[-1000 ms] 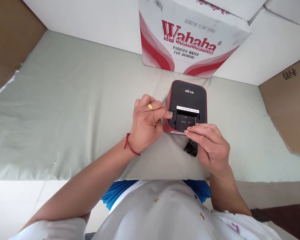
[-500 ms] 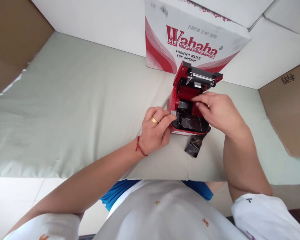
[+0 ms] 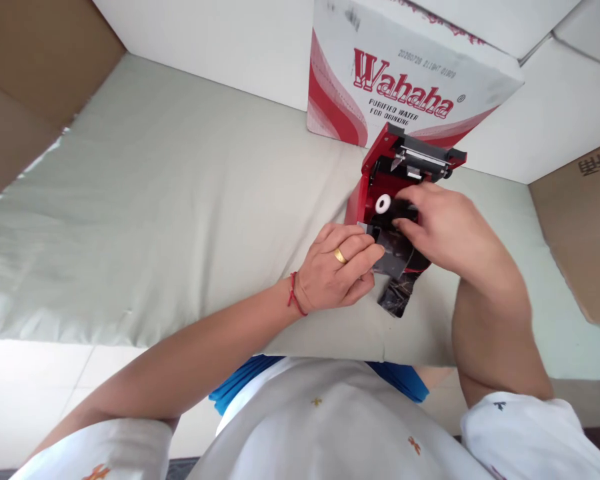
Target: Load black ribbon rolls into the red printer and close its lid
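Note:
A red and black label printer stands on the cloth-covered surface with its lid raised. Inside it, a black label roll shows a white core on its left end. My right hand reaches in from the right, thumb and fingers closed around the roll, which they partly hide. My left hand grips the printer's front left edge, its fingertips over the front by the label strip. From the front, a creased dark label strip hangs down onto the cloth.
A white and red Wahaha water carton stands right behind the printer, close to the raised lid. Brown cardboard boxes flank the surface at left and right. Pale green cloth covers the surface up to its front edge.
The printer's lid swung from closed to raised. My right hand went from the front strip into the compartment and took hold of the roll, whose white core now shows. My left hand shifted toward the front.

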The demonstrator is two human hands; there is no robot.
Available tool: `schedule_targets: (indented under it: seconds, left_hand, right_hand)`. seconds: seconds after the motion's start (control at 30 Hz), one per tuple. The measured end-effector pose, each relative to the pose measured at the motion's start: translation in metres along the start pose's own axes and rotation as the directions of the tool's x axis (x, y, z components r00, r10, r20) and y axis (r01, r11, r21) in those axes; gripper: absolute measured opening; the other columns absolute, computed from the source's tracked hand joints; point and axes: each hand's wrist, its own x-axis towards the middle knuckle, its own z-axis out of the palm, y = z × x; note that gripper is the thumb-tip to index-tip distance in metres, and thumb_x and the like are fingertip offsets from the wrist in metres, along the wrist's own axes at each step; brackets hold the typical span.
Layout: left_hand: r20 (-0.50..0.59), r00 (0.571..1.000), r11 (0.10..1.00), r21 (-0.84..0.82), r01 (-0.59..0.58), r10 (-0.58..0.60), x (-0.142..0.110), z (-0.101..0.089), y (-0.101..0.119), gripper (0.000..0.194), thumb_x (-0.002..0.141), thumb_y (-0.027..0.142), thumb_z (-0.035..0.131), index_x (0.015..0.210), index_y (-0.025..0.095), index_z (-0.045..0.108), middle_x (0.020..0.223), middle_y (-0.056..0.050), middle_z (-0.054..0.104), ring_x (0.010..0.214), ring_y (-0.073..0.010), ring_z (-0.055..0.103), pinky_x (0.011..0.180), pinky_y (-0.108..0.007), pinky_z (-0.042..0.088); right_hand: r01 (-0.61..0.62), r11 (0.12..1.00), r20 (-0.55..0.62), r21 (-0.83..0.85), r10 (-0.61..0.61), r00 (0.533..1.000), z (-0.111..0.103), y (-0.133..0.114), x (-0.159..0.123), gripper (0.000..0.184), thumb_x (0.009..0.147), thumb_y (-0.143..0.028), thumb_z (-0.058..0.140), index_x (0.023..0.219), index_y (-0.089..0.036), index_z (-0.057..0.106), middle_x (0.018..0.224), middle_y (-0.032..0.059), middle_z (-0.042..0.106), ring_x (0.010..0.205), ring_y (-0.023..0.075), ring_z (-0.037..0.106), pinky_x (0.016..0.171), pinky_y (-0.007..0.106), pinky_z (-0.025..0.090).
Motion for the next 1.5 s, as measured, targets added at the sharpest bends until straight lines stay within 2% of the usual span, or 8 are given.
schedule_targets:
  seconds: [0.23,0.43,0.57,0.7,0.93,1.1,1.27,1.5]
  left_hand:
    - [0.069,0.997,1.000,-0.006,0.027,-0.026,-0.001,-0.002,0.000,0.028,0.090,0.016,0.063,0.117,0.021,0.061,0.108,-0.008,0.075,0.106,-0.0265,0.069,0.086,-0.042,0.055]
    - [0.068,0.997,1.000,-0.014,0.026,-0.025,0.001,-0.003,-0.001,0.025,0.088,0.015,0.065,0.112,0.022,0.063,0.107,-0.008,0.074,0.106,-0.0265,0.067,0.086,-0.042,0.057]
    - [0.063,0.998,0.999,-0.023,0.033,-0.031,0.000,-0.001,-0.002,0.028,0.087,0.015,0.063,0.115,0.023,0.064,0.107,-0.007,0.073,0.109,-0.0272,0.067,0.088,-0.043,0.058]
    - [0.086,0.996,0.999,-0.021,0.034,-0.032,0.000,-0.003,-0.003,0.029,0.088,0.017,0.062,0.116,0.024,0.065,0.106,-0.007,0.073,0.108,-0.0278,0.067,0.087,-0.045,0.057]
    - [0.096,0.995,1.000,-0.008,0.022,-0.022,0.003,-0.004,-0.002,0.028,0.088,0.016,0.062,0.115,0.023,0.064,0.107,-0.007,0.072,0.108,-0.0274,0.067,0.086,-0.044,0.059]
    - [0.098,0.995,1.000,-0.008,0.012,-0.012,0.003,-0.005,-0.001,0.023,0.089,0.015,0.064,0.111,0.021,0.064,0.108,-0.008,0.071,0.107,-0.0262,0.065,0.087,-0.042,0.059]
    - [0.120,0.993,1.000,0.000,0.006,-0.006,0.004,-0.006,-0.002,0.020,0.091,0.017,0.061,0.111,0.021,0.064,0.108,-0.009,0.072,0.108,-0.0269,0.065,0.086,-0.043,0.058]
    - [0.116,0.993,1.000,-0.013,-0.002,0.003,0.004,-0.006,-0.001,0.020,0.094,0.017,0.058,0.113,0.020,0.063,0.108,-0.009,0.071,0.108,-0.0270,0.066,0.085,-0.042,0.055]
  right_hand:
    - [-0.278,0.871,-0.042,0.405,0.322,0.946,-0.047,0.042,-0.104,0.037,0.098,-0.061,0.067,0.129,-0.042,0.075,0.092,0.0041,0.077,0.056,0.0149,0.058,0.048,0.036,0.043]
    - [-0.542,0.807,0.259,0.233,0.486,0.835,0.009,0.099,-0.157,0.057,0.089,-0.070,0.065,0.120,-0.025,0.079,0.104,0.0103,0.078,0.068,0.0235,0.066,0.061,0.043,0.055]
    - [-0.526,0.815,0.125,0.242,0.512,0.850,0.041,0.093,-0.162,0.053,0.092,-0.063,0.063,0.121,-0.022,0.079,0.113,0.0125,0.075,0.062,0.0190,0.060,0.067,0.044,0.056]
    - [-0.387,0.859,-0.005,0.334,0.412,0.911,0.058,0.065,-0.140,0.042,0.098,-0.049,0.062,0.127,-0.022,0.076,0.124,0.0114,0.074,0.059,0.0141,0.056,0.067,0.039,0.055]
    - [-0.356,0.897,0.096,0.263,0.343,0.934,0.066,0.050,-0.118,0.038,0.096,-0.032,0.058,0.129,-0.020,0.073,0.102,0.0082,0.078,0.076,0.0228,0.069,0.074,0.039,0.055]
    - [-0.301,0.888,0.092,0.348,0.287,0.954,0.053,0.052,-0.118,0.042,0.097,-0.040,0.062,0.134,-0.020,0.071,0.115,0.0103,0.075,0.065,0.0165,0.063,0.066,0.036,0.056]
    - [-0.237,0.918,0.168,0.317,0.192,0.967,0.054,0.042,-0.097,0.028,0.097,-0.031,0.061,0.120,-0.022,0.076,0.117,0.0108,0.075,0.092,0.0248,0.073,0.083,0.041,0.060]
    - [-0.029,0.857,0.343,0.515,-0.175,0.923,-0.021,0.034,-0.111,0.027,0.100,-0.040,0.070,0.124,-0.030,0.077,0.118,0.0071,0.078,0.093,0.0214,0.075,0.076,0.033,0.063]
